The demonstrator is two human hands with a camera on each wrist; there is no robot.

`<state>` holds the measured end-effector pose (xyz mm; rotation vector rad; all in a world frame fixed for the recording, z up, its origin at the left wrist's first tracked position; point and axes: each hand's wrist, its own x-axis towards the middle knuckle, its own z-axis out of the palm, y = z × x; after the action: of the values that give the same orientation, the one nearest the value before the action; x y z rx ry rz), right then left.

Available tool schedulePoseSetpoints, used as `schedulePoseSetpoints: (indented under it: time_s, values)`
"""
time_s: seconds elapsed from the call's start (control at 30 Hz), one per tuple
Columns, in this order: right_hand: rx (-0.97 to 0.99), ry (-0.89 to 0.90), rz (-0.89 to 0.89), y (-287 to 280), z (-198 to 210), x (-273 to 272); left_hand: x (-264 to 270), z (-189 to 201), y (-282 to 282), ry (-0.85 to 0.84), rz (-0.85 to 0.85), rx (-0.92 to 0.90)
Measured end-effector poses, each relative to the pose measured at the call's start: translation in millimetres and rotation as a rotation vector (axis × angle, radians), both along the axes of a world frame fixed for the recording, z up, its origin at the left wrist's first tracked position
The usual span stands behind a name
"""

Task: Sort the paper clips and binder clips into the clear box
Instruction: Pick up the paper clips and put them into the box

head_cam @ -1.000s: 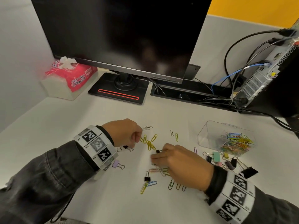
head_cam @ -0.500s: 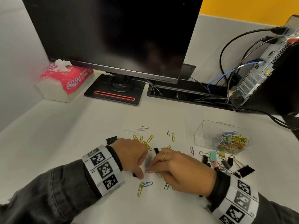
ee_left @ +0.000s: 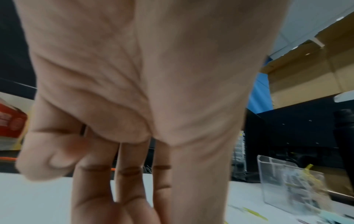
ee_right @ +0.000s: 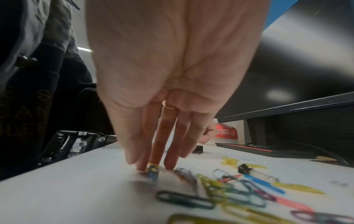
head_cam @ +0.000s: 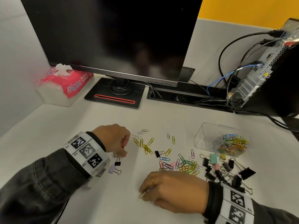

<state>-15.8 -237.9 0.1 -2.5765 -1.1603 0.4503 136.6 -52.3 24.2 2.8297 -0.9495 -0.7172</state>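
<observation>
The clear box (head_cam: 204,138) stands at the right with a tangle of coloured paper clips inside; it also shows in the left wrist view (ee_left: 277,181). Loose yellow paper clips (head_cam: 146,147) lie mid-table, and a mixed coloured heap (head_cam: 186,165) lies beside a cluster of binder clips (head_cam: 226,169). My left hand (head_cam: 124,151) points its fingers down, tips on the table at a binder clip's wire handles (head_cam: 115,154). My right hand (head_cam: 143,194) presses straight fingers on a yellowish paper clip (ee_right: 153,170) near the front.
A black binder clip (head_cam: 117,163) and a lilac one (head_cam: 113,169) lie by my left wrist. Behind are the monitor base (head_cam: 113,94), a pink tissue pack (head_cam: 68,84) at the back left and a computer tower (head_cam: 258,78) with cables on the right.
My left hand has moved from the middle back to the left. My right hand has drawn toward the near edge, leaving a heap of coloured paper clips uncovered.
</observation>
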Motion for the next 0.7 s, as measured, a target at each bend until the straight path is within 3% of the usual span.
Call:
schedulePoseSetpoints:
  time_s: [0.13,0.27,0.37,0.47,0.53,0.6,0.7]
  values:
    - [-0.027,0.014,-0.095,-8,18,25,15,6,14,-0.044,0.061,-0.005]
    - [0.147,-0.083,-0.412,-3,24,89,23,13,22,-0.055,0.089,-0.014]
    - [-0.103,0.059,-0.601,8,14,125,22,16,25,-0.055,0.085,-0.026]
    - [-0.375,0.167,-0.508,24,5,127,24,20,28,-0.063,0.085,-0.042]
    - [-0.542,0.057,-0.302,37,4,118,25,23,30,-0.055,0.094,-0.046]
    - [-0.527,-0.007,-0.22,44,0,107,26,25,31,-0.045,0.094,-0.053]
    - [-0.451,0.028,-0.277,41,-3,83,26,26,31,-0.026,0.083,-0.063]
